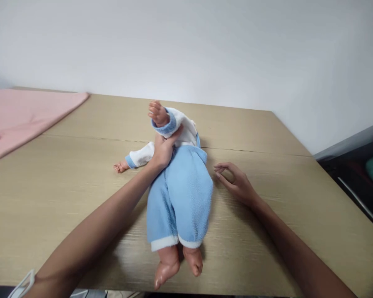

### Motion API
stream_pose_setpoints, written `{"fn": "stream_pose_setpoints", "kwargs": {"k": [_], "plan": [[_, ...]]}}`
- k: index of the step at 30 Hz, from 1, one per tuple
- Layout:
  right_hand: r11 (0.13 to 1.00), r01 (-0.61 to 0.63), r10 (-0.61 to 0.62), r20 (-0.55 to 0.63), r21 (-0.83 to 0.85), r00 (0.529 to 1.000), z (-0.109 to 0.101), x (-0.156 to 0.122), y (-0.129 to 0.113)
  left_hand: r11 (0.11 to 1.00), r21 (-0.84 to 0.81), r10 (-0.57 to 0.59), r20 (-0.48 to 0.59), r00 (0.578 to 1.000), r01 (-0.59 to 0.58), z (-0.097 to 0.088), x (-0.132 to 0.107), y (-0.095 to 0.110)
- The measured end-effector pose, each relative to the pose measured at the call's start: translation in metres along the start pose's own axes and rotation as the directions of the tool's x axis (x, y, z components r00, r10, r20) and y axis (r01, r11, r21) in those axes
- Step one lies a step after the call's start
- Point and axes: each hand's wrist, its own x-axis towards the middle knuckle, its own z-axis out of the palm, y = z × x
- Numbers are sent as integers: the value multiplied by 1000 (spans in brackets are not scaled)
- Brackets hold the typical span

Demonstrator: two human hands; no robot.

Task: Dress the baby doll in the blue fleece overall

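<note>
Nearest the camera, the left forearm point(90, 236), a white band point(23, 285) around it, reaches in from the lower left. A pink cloth point(34, 120) lies at the far left of the bench point(267, 132), well apart from the doll point(186, 186), which is at the middle with its feet close to the near edge. The left hand point(164, 150) is closed around the doll's upper body, beneath its raised arm, so one hold is made. The white top point(186, 126) and blue trousers point(186, 178) are on; the head cannot be seen. Just right of the trousers, the right hand point(238, 182) hangs with a narrow gap between thumb and fingertips, gripping nothing, its contact with the doll not yet made. Open bench spreads beyond it to the right edge, and the wall point(186, 49) bounds the back.
</note>
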Motion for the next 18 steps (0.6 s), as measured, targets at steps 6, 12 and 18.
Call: {"fn": "stream_pose_setpoints", "kwargs": {"k": [6,12,18], "plan": [[967,-51,56,-11,251,998,38,8,-24,982,-188,-42,-78,996,26,-15,4,-1],[869,-75,96,-19,489,995,70,33,-59,918,-346,-229,-62,971,195,-25,3,4],[827,-12,20,-8,563,1000,83,62,-80,892,-366,-291,-15,957,266,-43,1,4]]}}
